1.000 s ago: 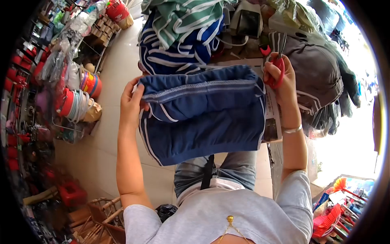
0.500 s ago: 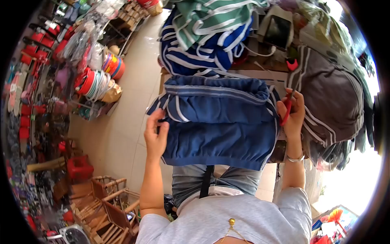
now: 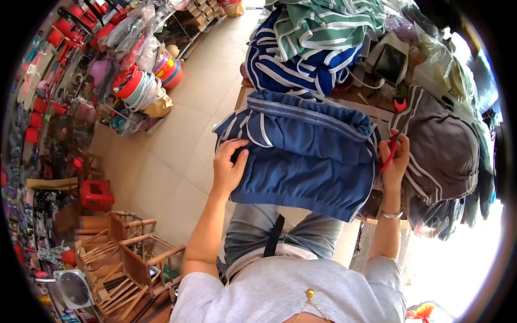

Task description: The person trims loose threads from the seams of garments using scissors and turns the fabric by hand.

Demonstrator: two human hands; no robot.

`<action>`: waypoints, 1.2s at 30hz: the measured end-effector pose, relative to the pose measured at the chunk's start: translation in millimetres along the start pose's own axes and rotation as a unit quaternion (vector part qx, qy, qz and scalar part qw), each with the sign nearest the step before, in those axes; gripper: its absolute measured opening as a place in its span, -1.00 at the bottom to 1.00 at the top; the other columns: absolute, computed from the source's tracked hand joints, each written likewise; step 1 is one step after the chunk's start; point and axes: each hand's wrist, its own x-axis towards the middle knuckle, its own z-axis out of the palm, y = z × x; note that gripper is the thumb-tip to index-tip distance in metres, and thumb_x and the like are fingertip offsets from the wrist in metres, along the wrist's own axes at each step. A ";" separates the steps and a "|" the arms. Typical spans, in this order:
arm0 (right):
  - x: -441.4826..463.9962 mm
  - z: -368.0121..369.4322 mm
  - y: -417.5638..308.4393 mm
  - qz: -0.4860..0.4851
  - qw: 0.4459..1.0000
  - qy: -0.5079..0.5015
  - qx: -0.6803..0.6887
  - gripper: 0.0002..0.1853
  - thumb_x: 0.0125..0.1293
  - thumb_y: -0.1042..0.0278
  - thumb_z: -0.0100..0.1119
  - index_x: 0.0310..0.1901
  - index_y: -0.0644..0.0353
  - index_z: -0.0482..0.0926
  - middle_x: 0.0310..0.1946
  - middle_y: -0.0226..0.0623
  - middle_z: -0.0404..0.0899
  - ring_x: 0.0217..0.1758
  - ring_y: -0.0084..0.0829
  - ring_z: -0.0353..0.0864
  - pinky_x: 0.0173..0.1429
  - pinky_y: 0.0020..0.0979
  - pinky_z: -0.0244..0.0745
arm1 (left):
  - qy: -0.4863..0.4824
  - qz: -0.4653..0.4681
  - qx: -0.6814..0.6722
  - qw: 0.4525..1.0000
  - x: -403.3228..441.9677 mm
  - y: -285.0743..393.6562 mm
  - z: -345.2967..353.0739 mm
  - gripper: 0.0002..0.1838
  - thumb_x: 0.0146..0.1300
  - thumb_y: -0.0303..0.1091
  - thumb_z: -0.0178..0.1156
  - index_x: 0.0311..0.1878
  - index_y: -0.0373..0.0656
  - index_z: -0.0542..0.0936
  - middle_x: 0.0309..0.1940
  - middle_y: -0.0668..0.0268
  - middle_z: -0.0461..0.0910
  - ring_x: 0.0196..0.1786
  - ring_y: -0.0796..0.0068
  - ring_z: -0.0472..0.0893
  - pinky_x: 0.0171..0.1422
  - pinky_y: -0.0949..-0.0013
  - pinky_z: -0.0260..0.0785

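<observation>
A blue garment (image 3: 312, 175) with white side stripes and a gathered waistband lies folded across the front of the table, its near edge above my lap. On its left edge rests my left hand (image 3: 229, 166), fingers bent over the cloth and thumb apart from them. My right hand (image 3: 397, 161) is closed around red-handled scissors (image 3: 388, 156), at the garment's right edge. The blades point up and away, partly hard to make out against the grey clothing.
Blue striped cloth (image 3: 269, 59) and green striped cloth (image 3: 323, 27) are heaped at the back. A grey-brown garment (image 3: 444, 145) lies at right, near a dark-screened device (image 3: 390, 63). Wooden chairs (image 3: 132, 253), a red stool (image 3: 97, 195) and crowded shelves stand left.
The view has shifted, so the table things appear farther right. My left hand's fingers have moved a little over the garment's left side. The scissors stay in my right hand.
</observation>
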 end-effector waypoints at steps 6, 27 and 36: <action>-2.6 -4.7 7.7 -0.033 0.998 0.036 -0.046 -0.57 0.27 0.46 0.24 0.14 0.26 0.36 -0.44 -0.55 0.46 -0.50 -0.78 0.34 -0.41 -0.71 0.20 | 0.033 0.066 0.017 0.997 -2.6 -2.8 1.8 -0.88 0.17 -0.48 0.22 -0.22 -0.21 0.64 -0.32 0.21 0.60 -0.25 0.31 0.55 -0.11 0.32 0.39; 6.2 8.0 12.6 -0.100 0.917 0.153 -0.355 -0.58 0.28 0.27 0.28 0.11 0.23 0.44 -0.32 -0.24 0.64 -0.29 -0.59 0.54 -0.18 -0.55 0.43 | -0.045 0.012 -0.331 0.943 -5.1 -38.8 -14.1 -0.90 0.25 -0.55 0.16 -0.19 -0.26 0.61 -0.62 0.41 0.43 -0.55 0.72 0.35 -0.43 0.58 0.20; 18.8 -17.8 27.1 -0.092 0.933 0.116 -0.329 -0.52 0.25 0.25 0.33 0.14 0.24 0.46 -0.12 -0.21 0.61 -0.15 -0.53 0.55 -0.05 -0.50 0.44 | 0.048 0.007 -0.324 0.945 -7.5 -36.7 -2.8 -0.89 0.22 -0.57 0.18 -0.21 -0.22 0.62 -0.53 0.47 0.47 -0.47 0.76 0.37 -0.38 0.62 0.22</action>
